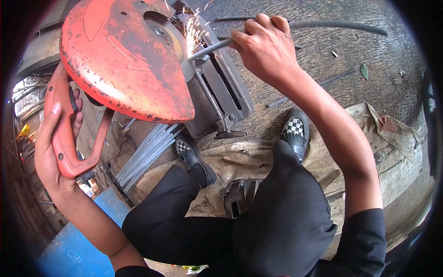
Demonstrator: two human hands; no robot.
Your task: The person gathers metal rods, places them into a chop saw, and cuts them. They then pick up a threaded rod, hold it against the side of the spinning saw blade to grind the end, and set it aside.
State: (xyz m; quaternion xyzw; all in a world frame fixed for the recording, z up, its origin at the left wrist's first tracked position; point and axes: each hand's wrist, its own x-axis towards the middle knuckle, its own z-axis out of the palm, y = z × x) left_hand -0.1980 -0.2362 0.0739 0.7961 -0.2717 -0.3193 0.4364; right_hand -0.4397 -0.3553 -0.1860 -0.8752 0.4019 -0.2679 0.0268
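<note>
A large scuffed red guard (134, 60) covers the cut-off saw at the upper left. My left hand (53, 152) is wrapped round the saw's red handle (62, 115). Below the guard's right edge the grey cutting disc (177, 39) touches a threaded metal rod (217, 47), and orange sparks (194, 32) fly up from the contact. My right hand (270, 48) is closed round the rod, just right of the disc. Beneath it lies the dark saw base (230, 83) with its clamp screw (210, 94) and clamp handle (230, 135).
A bundle of grey rods (150, 152) lies below the saw. A ribbed rod (337, 24) and a thinner bar (337, 77) are on the ground at right. My shoes (295, 129) rest near a crumpled cloth (244, 159). A blue panel (85, 244) is at lower left.
</note>
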